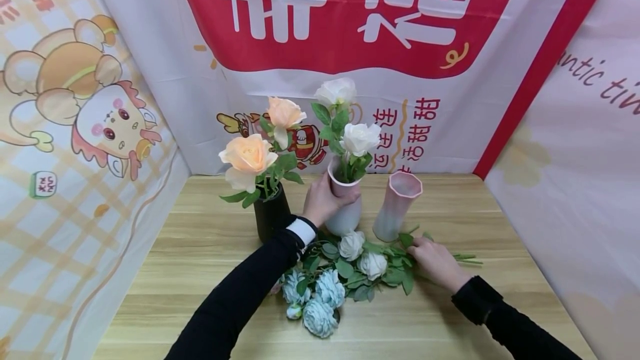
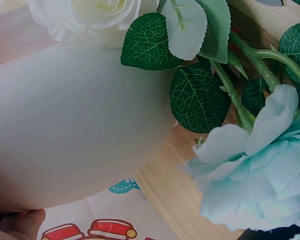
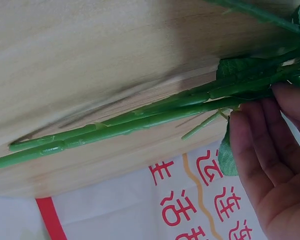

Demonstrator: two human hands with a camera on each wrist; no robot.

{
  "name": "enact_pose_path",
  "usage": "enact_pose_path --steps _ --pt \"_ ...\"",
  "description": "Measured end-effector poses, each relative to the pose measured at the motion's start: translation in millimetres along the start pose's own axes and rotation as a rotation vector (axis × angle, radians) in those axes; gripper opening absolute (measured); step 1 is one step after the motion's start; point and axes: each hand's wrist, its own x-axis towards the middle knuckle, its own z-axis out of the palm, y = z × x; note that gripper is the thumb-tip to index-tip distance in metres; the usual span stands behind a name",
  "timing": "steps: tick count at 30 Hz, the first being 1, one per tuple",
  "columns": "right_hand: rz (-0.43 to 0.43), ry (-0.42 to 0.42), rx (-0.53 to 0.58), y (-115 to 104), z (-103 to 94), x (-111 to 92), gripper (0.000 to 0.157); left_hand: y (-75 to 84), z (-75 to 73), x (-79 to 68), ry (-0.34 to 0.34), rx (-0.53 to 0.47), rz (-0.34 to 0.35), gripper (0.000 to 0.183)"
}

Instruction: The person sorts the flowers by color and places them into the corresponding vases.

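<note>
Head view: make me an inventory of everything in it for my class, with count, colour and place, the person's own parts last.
Black vase: one, black, left
Peach roses: two, peach, in the black vase
White vase: one, white with pinkish rim, middle
Pink vase: one, pink fading to grey, right
White roses: four, white, two in the white vase, two on the table
Blue flowers: three open, pale blue, table front
Stems: several, green, on the table
Leaves: many, green, among the flowers
Table: one, wood-coloured, below
Cloths: three, pale, printed, left, back, right
Sleeves: two, black, on the arms
Left hand: one, around the white vase
Right hand: one, at the stems
</note>
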Motion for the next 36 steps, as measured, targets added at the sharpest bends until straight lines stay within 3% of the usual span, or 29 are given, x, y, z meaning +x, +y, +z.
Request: enact_pose_path --steps 12,22,28,36 --pt "-0.011 0.067 -0.005 -3 -8.0 -3 0.03 0.1 0.1 -0.2 -0.005 -0.001 0.009 0.103" --pt "-0.028 0.142 0.026 -7 -28.0 2 0.026 1.2 -0.6 -1.0 0.009 0.015 0.025 0.103" --pt "-0.037 0.167 0.053 -10 -39.5 5 0.036 1.4 -1.3 -1.5 0.005 0.022 0.027 0.102" --pt "-0.067 0.235 0.022 -7 -56.1 6 0.029 1.1 -1.3 -1.3 0.005 0.021 0.029 0.1"
